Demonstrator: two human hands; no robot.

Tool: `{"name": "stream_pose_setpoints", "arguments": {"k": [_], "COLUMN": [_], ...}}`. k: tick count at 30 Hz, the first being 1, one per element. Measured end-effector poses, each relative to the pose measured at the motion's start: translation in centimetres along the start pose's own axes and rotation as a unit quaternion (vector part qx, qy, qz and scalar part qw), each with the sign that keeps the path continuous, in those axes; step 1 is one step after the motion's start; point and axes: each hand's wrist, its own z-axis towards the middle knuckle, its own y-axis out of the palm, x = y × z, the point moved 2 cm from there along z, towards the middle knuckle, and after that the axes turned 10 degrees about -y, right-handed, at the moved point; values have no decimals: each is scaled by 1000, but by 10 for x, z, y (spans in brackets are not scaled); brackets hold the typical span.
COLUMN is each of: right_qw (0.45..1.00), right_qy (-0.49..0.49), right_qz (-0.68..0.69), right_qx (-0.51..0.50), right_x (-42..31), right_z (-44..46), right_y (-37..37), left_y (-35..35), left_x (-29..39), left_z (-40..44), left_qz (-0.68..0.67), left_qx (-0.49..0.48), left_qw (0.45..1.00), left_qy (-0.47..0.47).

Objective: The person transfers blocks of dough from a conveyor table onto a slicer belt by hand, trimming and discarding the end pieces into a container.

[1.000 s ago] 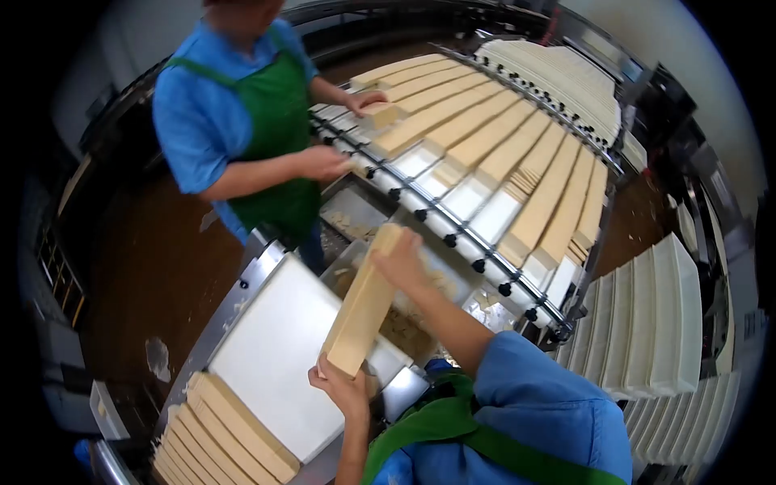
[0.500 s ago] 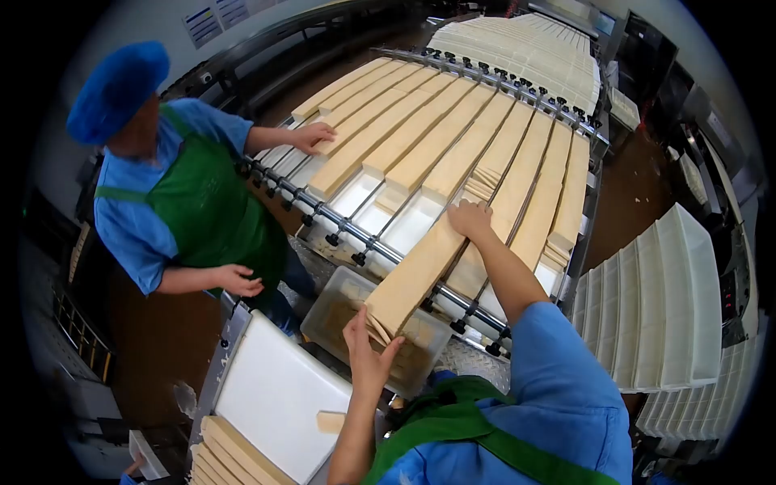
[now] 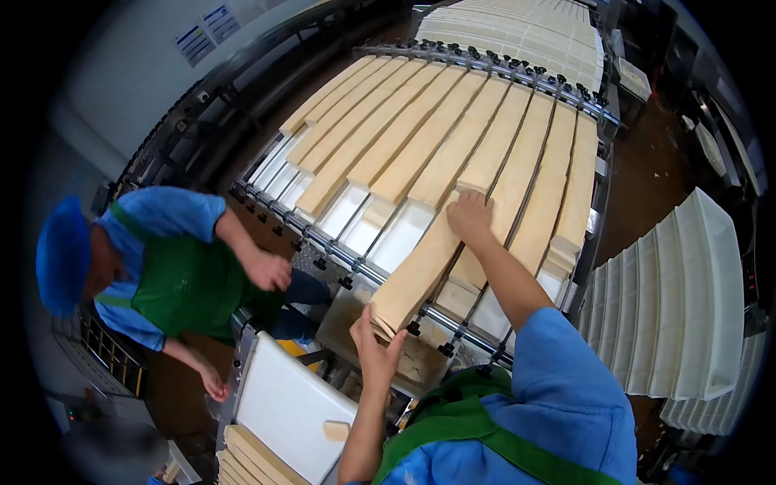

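A long stack of thin pale dough sheets (image 3: 416,279) lies between my hands, slanting over the front rail. My left hand (image 3: 378,352) grips its near end, with the thumb and fingers on either side and the sheet edges fanned a little. At the far end, my right hand (image 3: 471,218) has its fingers bent over the stack. Other long pale stacks (image 3: 453,158) lie in rows beyond, divided by thin metal rods. A shorter stacked piece (image 3: 458,299) sits just right of the held one.
A metal rail (image 3: 356,263) with black knobs edges the table. Below it stands a plastic bin (image 3: 343,327) with scraps. At the lower left is a white board (image 3: 283,396) with a small offcut (image 3: 335,431). Ribbed white trays (image 3: 671,307) stand at right. A co-worker (image 3: 178,267) bends at left.
The co-worker has bent down and taken a hand off the rows. My view has shifted a little. My hands stay on the same stack, whose near-end sheets are now closer together.
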Motion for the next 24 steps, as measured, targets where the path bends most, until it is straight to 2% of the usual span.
{"name": "stream_pose_setpoints", "arguments": {"k": [4,8,10,14,16,17,19,21,22,24], "right_qw": [999,1000,997,998,987,987,991,974,952,879], "right_qy": [2,-18,19,40,54,55,2,-56,-122,-260], "right_qz": [17,14,33,48,89,89,128,208,276,375], "right_qx": [-41,2,-61,-15,-126,-121,-36,-75,49,143], "right_x": [5,11,8,24,22,18,0,-35,-50,-82], "right_z": [-2,-3,-4,0,6,3,-12,-36,-60,-116], "right_y": [-3,-11,-31,-2,-16,-19,-28,-44,-22,-34], "left_y": [8,14,17,25,26,28,36,39,39,32], "left_x": [-3,0,1,0,-3,-5,-7,-10,-13,-14], "left_z": [4,9,12,16,19,21,26,30,31,31], "left_qz": [-2,16,21,4,8,7,4,-14,-36,-62], "left_qx": [-3,-9,-14,-31,-30,-28,-49,-56,-62,-70], "left_qw": [1000,1000,1000,999,999,999,998,997,996,993], "left_qy": [5,7,9,14,19,25,45,50,45,65]}}
